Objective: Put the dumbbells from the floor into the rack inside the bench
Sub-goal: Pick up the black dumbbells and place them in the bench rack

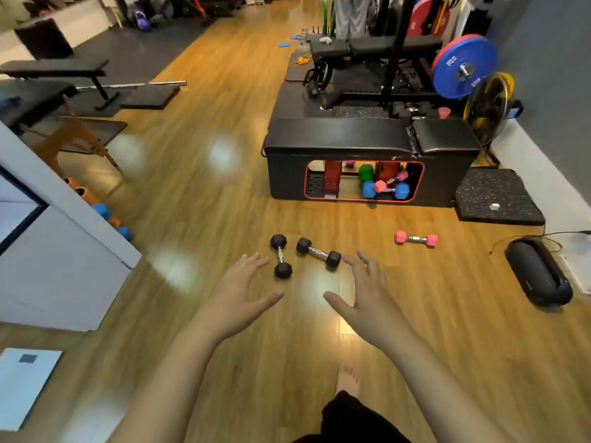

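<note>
Two black hex dumbbells lie on the wooden floor: one (281,256) points away from me, the other (318,253) lies slanted just to its right. A pink dumbbell (415,239) rests farther right. My left hand (243,294) hovers open just left of and nearer than the first black dumbbell. My right hand (367,289) is spread open right of and nearer than the second. Neither hand touches anything. The black padded bench (335,135) stands ahead, and its red-rimmed opening (364,180) shows blue, green and pink dumbbells on the rack inside.
A black oval speaker (539,271) with a cable lies on the floor at right. A speckled mat (499,196) sits beside the bench. A white partition (60,244) stands at left with coloured dumbbells behind it. A weight rack with plates (463,65) rises behind the bench. My bare foot (348,380) is below.
</note>
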The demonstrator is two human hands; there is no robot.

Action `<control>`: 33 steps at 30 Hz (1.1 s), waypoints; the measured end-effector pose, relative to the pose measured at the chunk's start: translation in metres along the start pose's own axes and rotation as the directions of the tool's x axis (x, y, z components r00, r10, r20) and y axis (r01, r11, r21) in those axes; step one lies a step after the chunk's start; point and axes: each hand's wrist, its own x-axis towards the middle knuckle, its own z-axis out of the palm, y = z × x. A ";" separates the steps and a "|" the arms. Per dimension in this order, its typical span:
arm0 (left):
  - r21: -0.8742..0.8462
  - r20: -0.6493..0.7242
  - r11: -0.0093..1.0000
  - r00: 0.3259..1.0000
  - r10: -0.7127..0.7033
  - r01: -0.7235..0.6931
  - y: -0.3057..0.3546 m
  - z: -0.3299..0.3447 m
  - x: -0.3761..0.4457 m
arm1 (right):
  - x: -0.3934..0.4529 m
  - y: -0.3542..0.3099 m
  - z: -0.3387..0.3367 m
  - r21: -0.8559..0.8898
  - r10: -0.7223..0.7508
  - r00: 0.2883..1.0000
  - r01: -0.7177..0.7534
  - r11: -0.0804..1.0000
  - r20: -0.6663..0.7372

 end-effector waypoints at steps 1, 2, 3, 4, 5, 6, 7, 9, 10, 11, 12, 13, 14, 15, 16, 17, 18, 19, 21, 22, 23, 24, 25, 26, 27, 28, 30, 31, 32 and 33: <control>-0.005 0.012 1.000 1.000 -0.004 0.004 0.002 0.001 0.014 | 0.012 0.005 -0.002 0.019 0.010 1.000 -0.010 1.000 0.014; -0.001 0.022 1.000 1.000 -0.017 0.017 0.004 0.001 0.025 | 0.020 0.009 -0.004 0.030 0.028 1.000 -0.029 0.999 0.009; 0.013 0.023 1.000 0.999 -0.029 0.028 0.005 0.002 0.039 | 0.032 0.015 -0.005 0.025 0.031 0.999 -0.032 0.999 0.017; 0.019 0.033 0.999 0.999 -0.035 0.035 0.009 0.003 0.052 | 0.044 0.022 -0.006 0.027 0.035 0.999 -0.036 0.999 0.034; 0.023 0.033 0.998 0.998 -0.052 0.051 0.012 0.004 0.067 | 0.056 0.028 -0.007 0.026 0.036 0.998 -0.037 0.999 0.048; 0.030 0.038 0.997 0.997 -0.067 0.065 0.015 0.005 0.081 | 0.068 0.032 -0.009 0.026 0.031 0.998 -0.033 0.999 0.057; 0.045 0.047 0.997 0.996 -0.071 0.069 0.017 0.006 0.093 | 0.078 0.036 -0.010 0.017 0.028 0.997 -0.029 0.999 0.070; 0.077 0.092 0.995 0.993 -0.074 0.067 0.021 0.005 0.118 | 0.102 0.043 -0.012 0.021 0.031 0.993 -0.033 0.999 0.118; 0.083 0.115 0.994 0.991 -0.075 0.065 0.021 0.005 0.129 | 0.112 0.046 -0.011 0.029 0.021 0.990 -0.025 0.999 0.137; 0.086 0.132 0.994 0.988 -0.082 0.071 0.020 0.004 0.140 | 0.123 0.049 -0.009 0.044 0.016 0.988 -0.023 0.999 0.151; 0.093 0.145 0.992 0.985 -0.097 0.084 0.019 0.001 0.149 | 0.132 0.050 -0.007 0.056 0.011 0.987 -0.020 0.998 0.161; 0.105 0.149 0.990 0.982 -0.114 0.099 0.015 -0.003 0.160 | 0.143 0.050 -0.004 0.072 0.016 0.986 -0.028 0.997 0.165; 0.118 0.149 0.987 0.980 -0.131 0.114 0.012 -0.008 0.170 | 0.154 0.050 -0.001 0.090 0.028 0.985 -0.044 0.995 0.169; 0.129 0.146 0.984 0.980 -0.138 0.120 0.007 -0.013 0.180 | 0.164 0.049 0.004 0.111 0.040 0.985 -0.059 0.992 0.170; 0.138 0.145 0.983 0.979 -0.143 0.123 0.004 -0.019 0.190 | 0.175 0.047 0.010 0.136 0.051 0.984 -0.075 0.988 0.172; 0.151 0.144 0.981 0.980 -0.140 0.118 0.000 -0.025 0.200 | 0.185 0.044 0.015 0.149 0.058 0.985 -0.083 0.985 0.165; 0.161 0.151 0.980 0.979 -0.139 0.114 -0.004 -0.033 0.212 | 0.196 0.040 0.022 0.153 0.067 0.984 -0.092 0.984 0.163; 0.172 0.160 0.979 0.977 -0.138 0.110 -0.008 -0.040 0.224 | 0.207 0.036 0.029 0.148 0.075 0.984 -0.099 0.984 0.159; 0.194 0.198 0.977 0.971 -0.132 0.094 -0.023 -0.056 0.248 | 0.231 0.026 0.046 0.113 0.091 0.984 -0.109 0.988 0.154; 0.201 0.220 0.976 0.967 -0.127 0.083 -0.031 -0.063 0.260 | 0.241 0.021 0.054 0.094 0.100 0.985 -0.113 0.989 0.141; 0.211 0.250 0.975 0.961 -0.116 0.063 -0.042 -0.073 0.277 | 0.255 0.015 0.065 0.085 0.115 0.986 -0.125 0.989 0.121; 0.221 0.280 0.974 0.954 -0.111 0.048 -0.054 -0.081 0.293 | 0.269 0.009 0.076 0.081 0.136 0.985 -0.145 0.986 0.105; 0.229 0.303 0.973 0.948 -0.099 0.028 -0.069 -0.088 0.312 | 0.283 0.003 0.087 0.081 0.162 0.983 -0.169 0.982 0.083; 0.238 0.329 0.971 0.940 -0.088 0.007 -0.084 -0.096 0.333 | 0.299 -0.004 0.099 0.084 0.200 0.977 -0.206 0.975 0.068; 0.251 0.359 0.968 0.929 -0.087 -0.007 -0.095 -0.101 0.348 | 0.309 -0.012 0.110 0.090 0.247 0.966 -0.252 0.963 0.072; 0.257 0.392 0.966 0.917 -0.072 -0.035 -0.108 -0.108 0.369 | 0.322 -0.019 0.123 0.108 0.290 0.955 -0.295 0.949 0.059; 0.272 0.465 0.957 0.884 -0.039 -0.100 -0.131 -0.117 0.409 | 0.345 -0.035 0.144 0.157 0.372 0.928 -0.371 0.915 0.025; 0.273 0.499 0.954 0.866 -0.029 -0.126 -0.142 -0.118 0.428 | 0.356 -0.043 0.152 0.186 0.423 0.906 -0.416 0.890 0.005; 0.275 0.527 0.951 0.850 -0.025 -0.142 -0.150 -0.119 0.443 | 0.365 -0.049 0.157 0.218 0.468 0.884 -0.454 0.864 -0.010; 0.272 0.565 0.950 0.824 -0.027 -0.156 -0.156 -0.119 0.458 | 0.372 -0.055 0.162 0.256 0.520 0.854 -0.497 0.829 -0.027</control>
